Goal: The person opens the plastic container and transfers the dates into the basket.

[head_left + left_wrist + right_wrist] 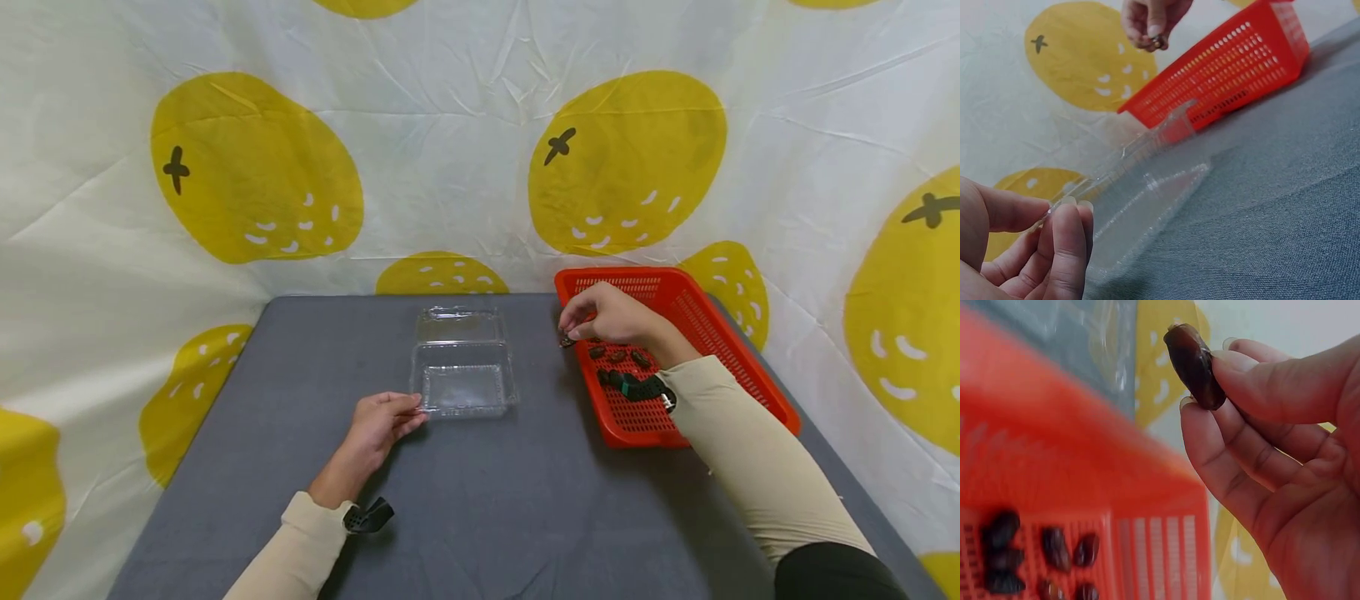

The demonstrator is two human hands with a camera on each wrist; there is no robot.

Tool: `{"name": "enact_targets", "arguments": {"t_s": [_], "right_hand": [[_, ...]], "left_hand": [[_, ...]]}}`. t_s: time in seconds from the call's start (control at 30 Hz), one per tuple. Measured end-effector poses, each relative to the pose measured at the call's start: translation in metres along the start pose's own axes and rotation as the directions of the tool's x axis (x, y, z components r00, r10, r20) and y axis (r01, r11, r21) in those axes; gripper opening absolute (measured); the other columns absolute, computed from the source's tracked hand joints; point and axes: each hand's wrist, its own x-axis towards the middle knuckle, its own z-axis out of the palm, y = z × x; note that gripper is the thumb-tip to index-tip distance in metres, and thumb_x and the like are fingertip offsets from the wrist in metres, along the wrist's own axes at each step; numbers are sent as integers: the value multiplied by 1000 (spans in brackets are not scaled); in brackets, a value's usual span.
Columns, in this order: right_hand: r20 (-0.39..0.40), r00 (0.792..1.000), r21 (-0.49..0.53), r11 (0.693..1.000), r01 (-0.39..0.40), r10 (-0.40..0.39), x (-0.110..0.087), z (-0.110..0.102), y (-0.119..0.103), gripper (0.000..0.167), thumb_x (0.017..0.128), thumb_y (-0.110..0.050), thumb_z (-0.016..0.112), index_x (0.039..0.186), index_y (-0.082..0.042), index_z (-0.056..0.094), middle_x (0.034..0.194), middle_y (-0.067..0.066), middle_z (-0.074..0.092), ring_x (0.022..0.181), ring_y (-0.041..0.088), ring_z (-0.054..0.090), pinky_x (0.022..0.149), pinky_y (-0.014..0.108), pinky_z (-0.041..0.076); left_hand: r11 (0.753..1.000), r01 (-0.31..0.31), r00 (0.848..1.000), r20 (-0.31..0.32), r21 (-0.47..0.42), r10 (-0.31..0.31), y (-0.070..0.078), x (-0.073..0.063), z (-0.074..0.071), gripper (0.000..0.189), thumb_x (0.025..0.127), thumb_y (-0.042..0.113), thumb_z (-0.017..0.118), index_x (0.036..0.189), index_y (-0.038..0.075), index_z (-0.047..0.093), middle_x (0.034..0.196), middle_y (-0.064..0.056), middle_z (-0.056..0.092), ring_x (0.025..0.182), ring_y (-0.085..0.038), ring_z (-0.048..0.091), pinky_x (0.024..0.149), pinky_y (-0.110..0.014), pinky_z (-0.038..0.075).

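A brown date (1194, 365) is pinched between the thumb and fingertips of my right hand (618, 318), above the left rim of a red plastic basket (643, 439). Several more dates (1055, 548) lie on the basket's floor, partly hidden by the right wrist in the head view. With thumb and fingers, my left hand (381, 425) pinches the near left corner of a clear plastic clamshell box (463, 387). The box stands with its lid (459, 325) folded back, away from me, and no dates show inside it.
A grey cloth covers the table (480, 500). Behind it hangs a white curtain (442, 167) printed with yellow fruit. The basket stands at the table's right side, with a strip of cloth between it and the box.
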Motion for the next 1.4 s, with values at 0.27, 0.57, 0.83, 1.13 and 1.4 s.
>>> {"name": "enact_targets", "arguments": {"t_s": [0.27, 0.57, 0.83, 1.13, 1.4], "right_hand": [[-58, 993, 0, 994, -105, 105, -22, -20, 34, 12, 92, 0, 74, 105, 1, 76, 100, 14, 77, 80, 18, 64, 68, 30, 58], [-97, 966, -12, 970, -244, 241, -36, -28, 70, 14, 94, 0, 69, 106, 7, 72, 94, 16, 73, 79, 22, 63, 69, 32, 58], [-78, 927, -40, 928, -372, 368, -43, -29, 89, 16, 91, 0, 65, 102, 10, 72, 97, 17, 73, 85, 25, 65, 76, 38, 61], [-1, 869, -47, 868, -494, 494, -37, -15, 102, 35, 89, -2, 58, 57, -14, 50, 56, -5, 40, 52, 12, 38, 53, 26, 41], [31, 825, -7, 825, -564, 564, -32, -4, 100, 39, 83, 4, 57, 55, -18, 41, 54, -5, 36, 53, 14, 51, 57, 29, 58]], "left_hand": [[1000, 15, 1000, 6, 8, -15, 1, 0, -1, 9, 96, -1, 70, 88, 2, 72, 82, -7, 76, 68, -15, 75, 67, -24, 66], [1000, 13, 1000, 7, 3, -13, 3, -2, -3, 14, 97, -1, 69, 84, 5, 72, 82, -8, 76, 67, -14, 75, 68, -25, 66], [1000, 22, 1000, 8, 10, -22, 1, -3, -3, 15, 97, -1, 69, 85, 8, 71, 83, -7, 76, 67, -14, 75, 69, -26, 66], [998, 5, 1000, 2, 55, -5, 3, -5, -7, 5, 96, 3, 73, 96, 4, 68, 83, -7, 76, 68, -14, 74, 71, -27, 67], [998, -9, 1000, 22, 58, 8, 3, -5, -9, 16, 96, 3, 73, 105, 1, 60, 82, -5, 75, 68, -13, 74, 70, -25, 66]]}}
